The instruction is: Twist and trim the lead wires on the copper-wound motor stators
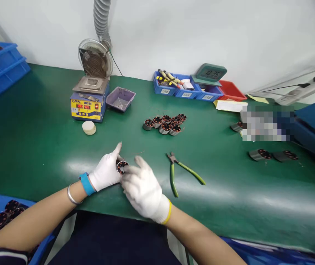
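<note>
The ring-shaped metal stator with copper windings (121,164) is between your two hands, above the near part of the green bench (47,140). Its round open end faces up towards you, showing dark slots and copper around the ring. Its long axis, running through the hole, points roughly from the bench up to your face; any slight tilt is hard to judge, as your hands cover much of its side.

Your left hand (105,173), in a white glove, comes in from the lower left, its thumb raised and pointing away from you. Its fingers are clamped on the stator from the left, their tips partly hidden by it. Your right hand (143,189), in a white glove with a yellow cuff edge, reaches in from the lower right, its back turned up. It is blurred: one digit is lifted apart from the others, while the rest bend towards the stator's right edge and overlap it from your view. Whether they pinch it, you cannot tell.

To the right of your hands lie green-handled metal cutters (172,176), jaws pointing away from you. Beyond, a cluster of similar stators (164,128) stands on the bench.
</note>
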{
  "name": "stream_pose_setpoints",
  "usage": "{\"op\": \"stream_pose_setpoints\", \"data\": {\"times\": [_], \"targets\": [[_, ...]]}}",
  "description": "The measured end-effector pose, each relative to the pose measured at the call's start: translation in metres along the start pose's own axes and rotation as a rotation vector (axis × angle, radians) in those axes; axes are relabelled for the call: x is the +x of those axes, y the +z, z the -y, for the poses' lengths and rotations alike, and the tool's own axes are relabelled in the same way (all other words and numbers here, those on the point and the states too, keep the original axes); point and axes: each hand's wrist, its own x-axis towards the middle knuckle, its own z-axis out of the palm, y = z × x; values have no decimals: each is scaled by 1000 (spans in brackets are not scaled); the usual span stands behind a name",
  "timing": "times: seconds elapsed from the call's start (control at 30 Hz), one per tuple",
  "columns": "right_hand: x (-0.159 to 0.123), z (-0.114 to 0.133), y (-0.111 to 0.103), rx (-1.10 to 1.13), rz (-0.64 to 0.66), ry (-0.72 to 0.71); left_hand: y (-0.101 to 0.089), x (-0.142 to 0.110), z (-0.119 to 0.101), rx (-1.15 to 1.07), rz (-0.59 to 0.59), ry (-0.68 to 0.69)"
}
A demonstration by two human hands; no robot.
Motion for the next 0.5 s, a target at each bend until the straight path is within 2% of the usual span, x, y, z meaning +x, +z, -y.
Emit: {"op": "stream_pose_setpoints", "data": {"times": [0.07, 0.13, 0.23, 0.3, 0.33, 0.43, 0.5], "targets": [[-9, 7, -11, 21, 49, -87, 0, 0, -1, 24, 25, -7], [-15, 7, -20, 59, 3, -73, -1, -1, -3, 48, 32, -18], [-20, -6, -24, 9, -100, 165, -1, -2, -5, 63, 43, -32], [-20, -16, -20, -37, -45, 342, 0, -3, -5, 62, 45, -29], [-19, -21, -17, -14, 11, 387, 0, -3, -4, 58, 40, -25], [-14, -29, -11, 202, 148, 426, 1, -5, -1, 49, 26, -9], [-10, -30, -11, 283, 179, 408, 1, -6, 0, 54, 27, 8]]}}
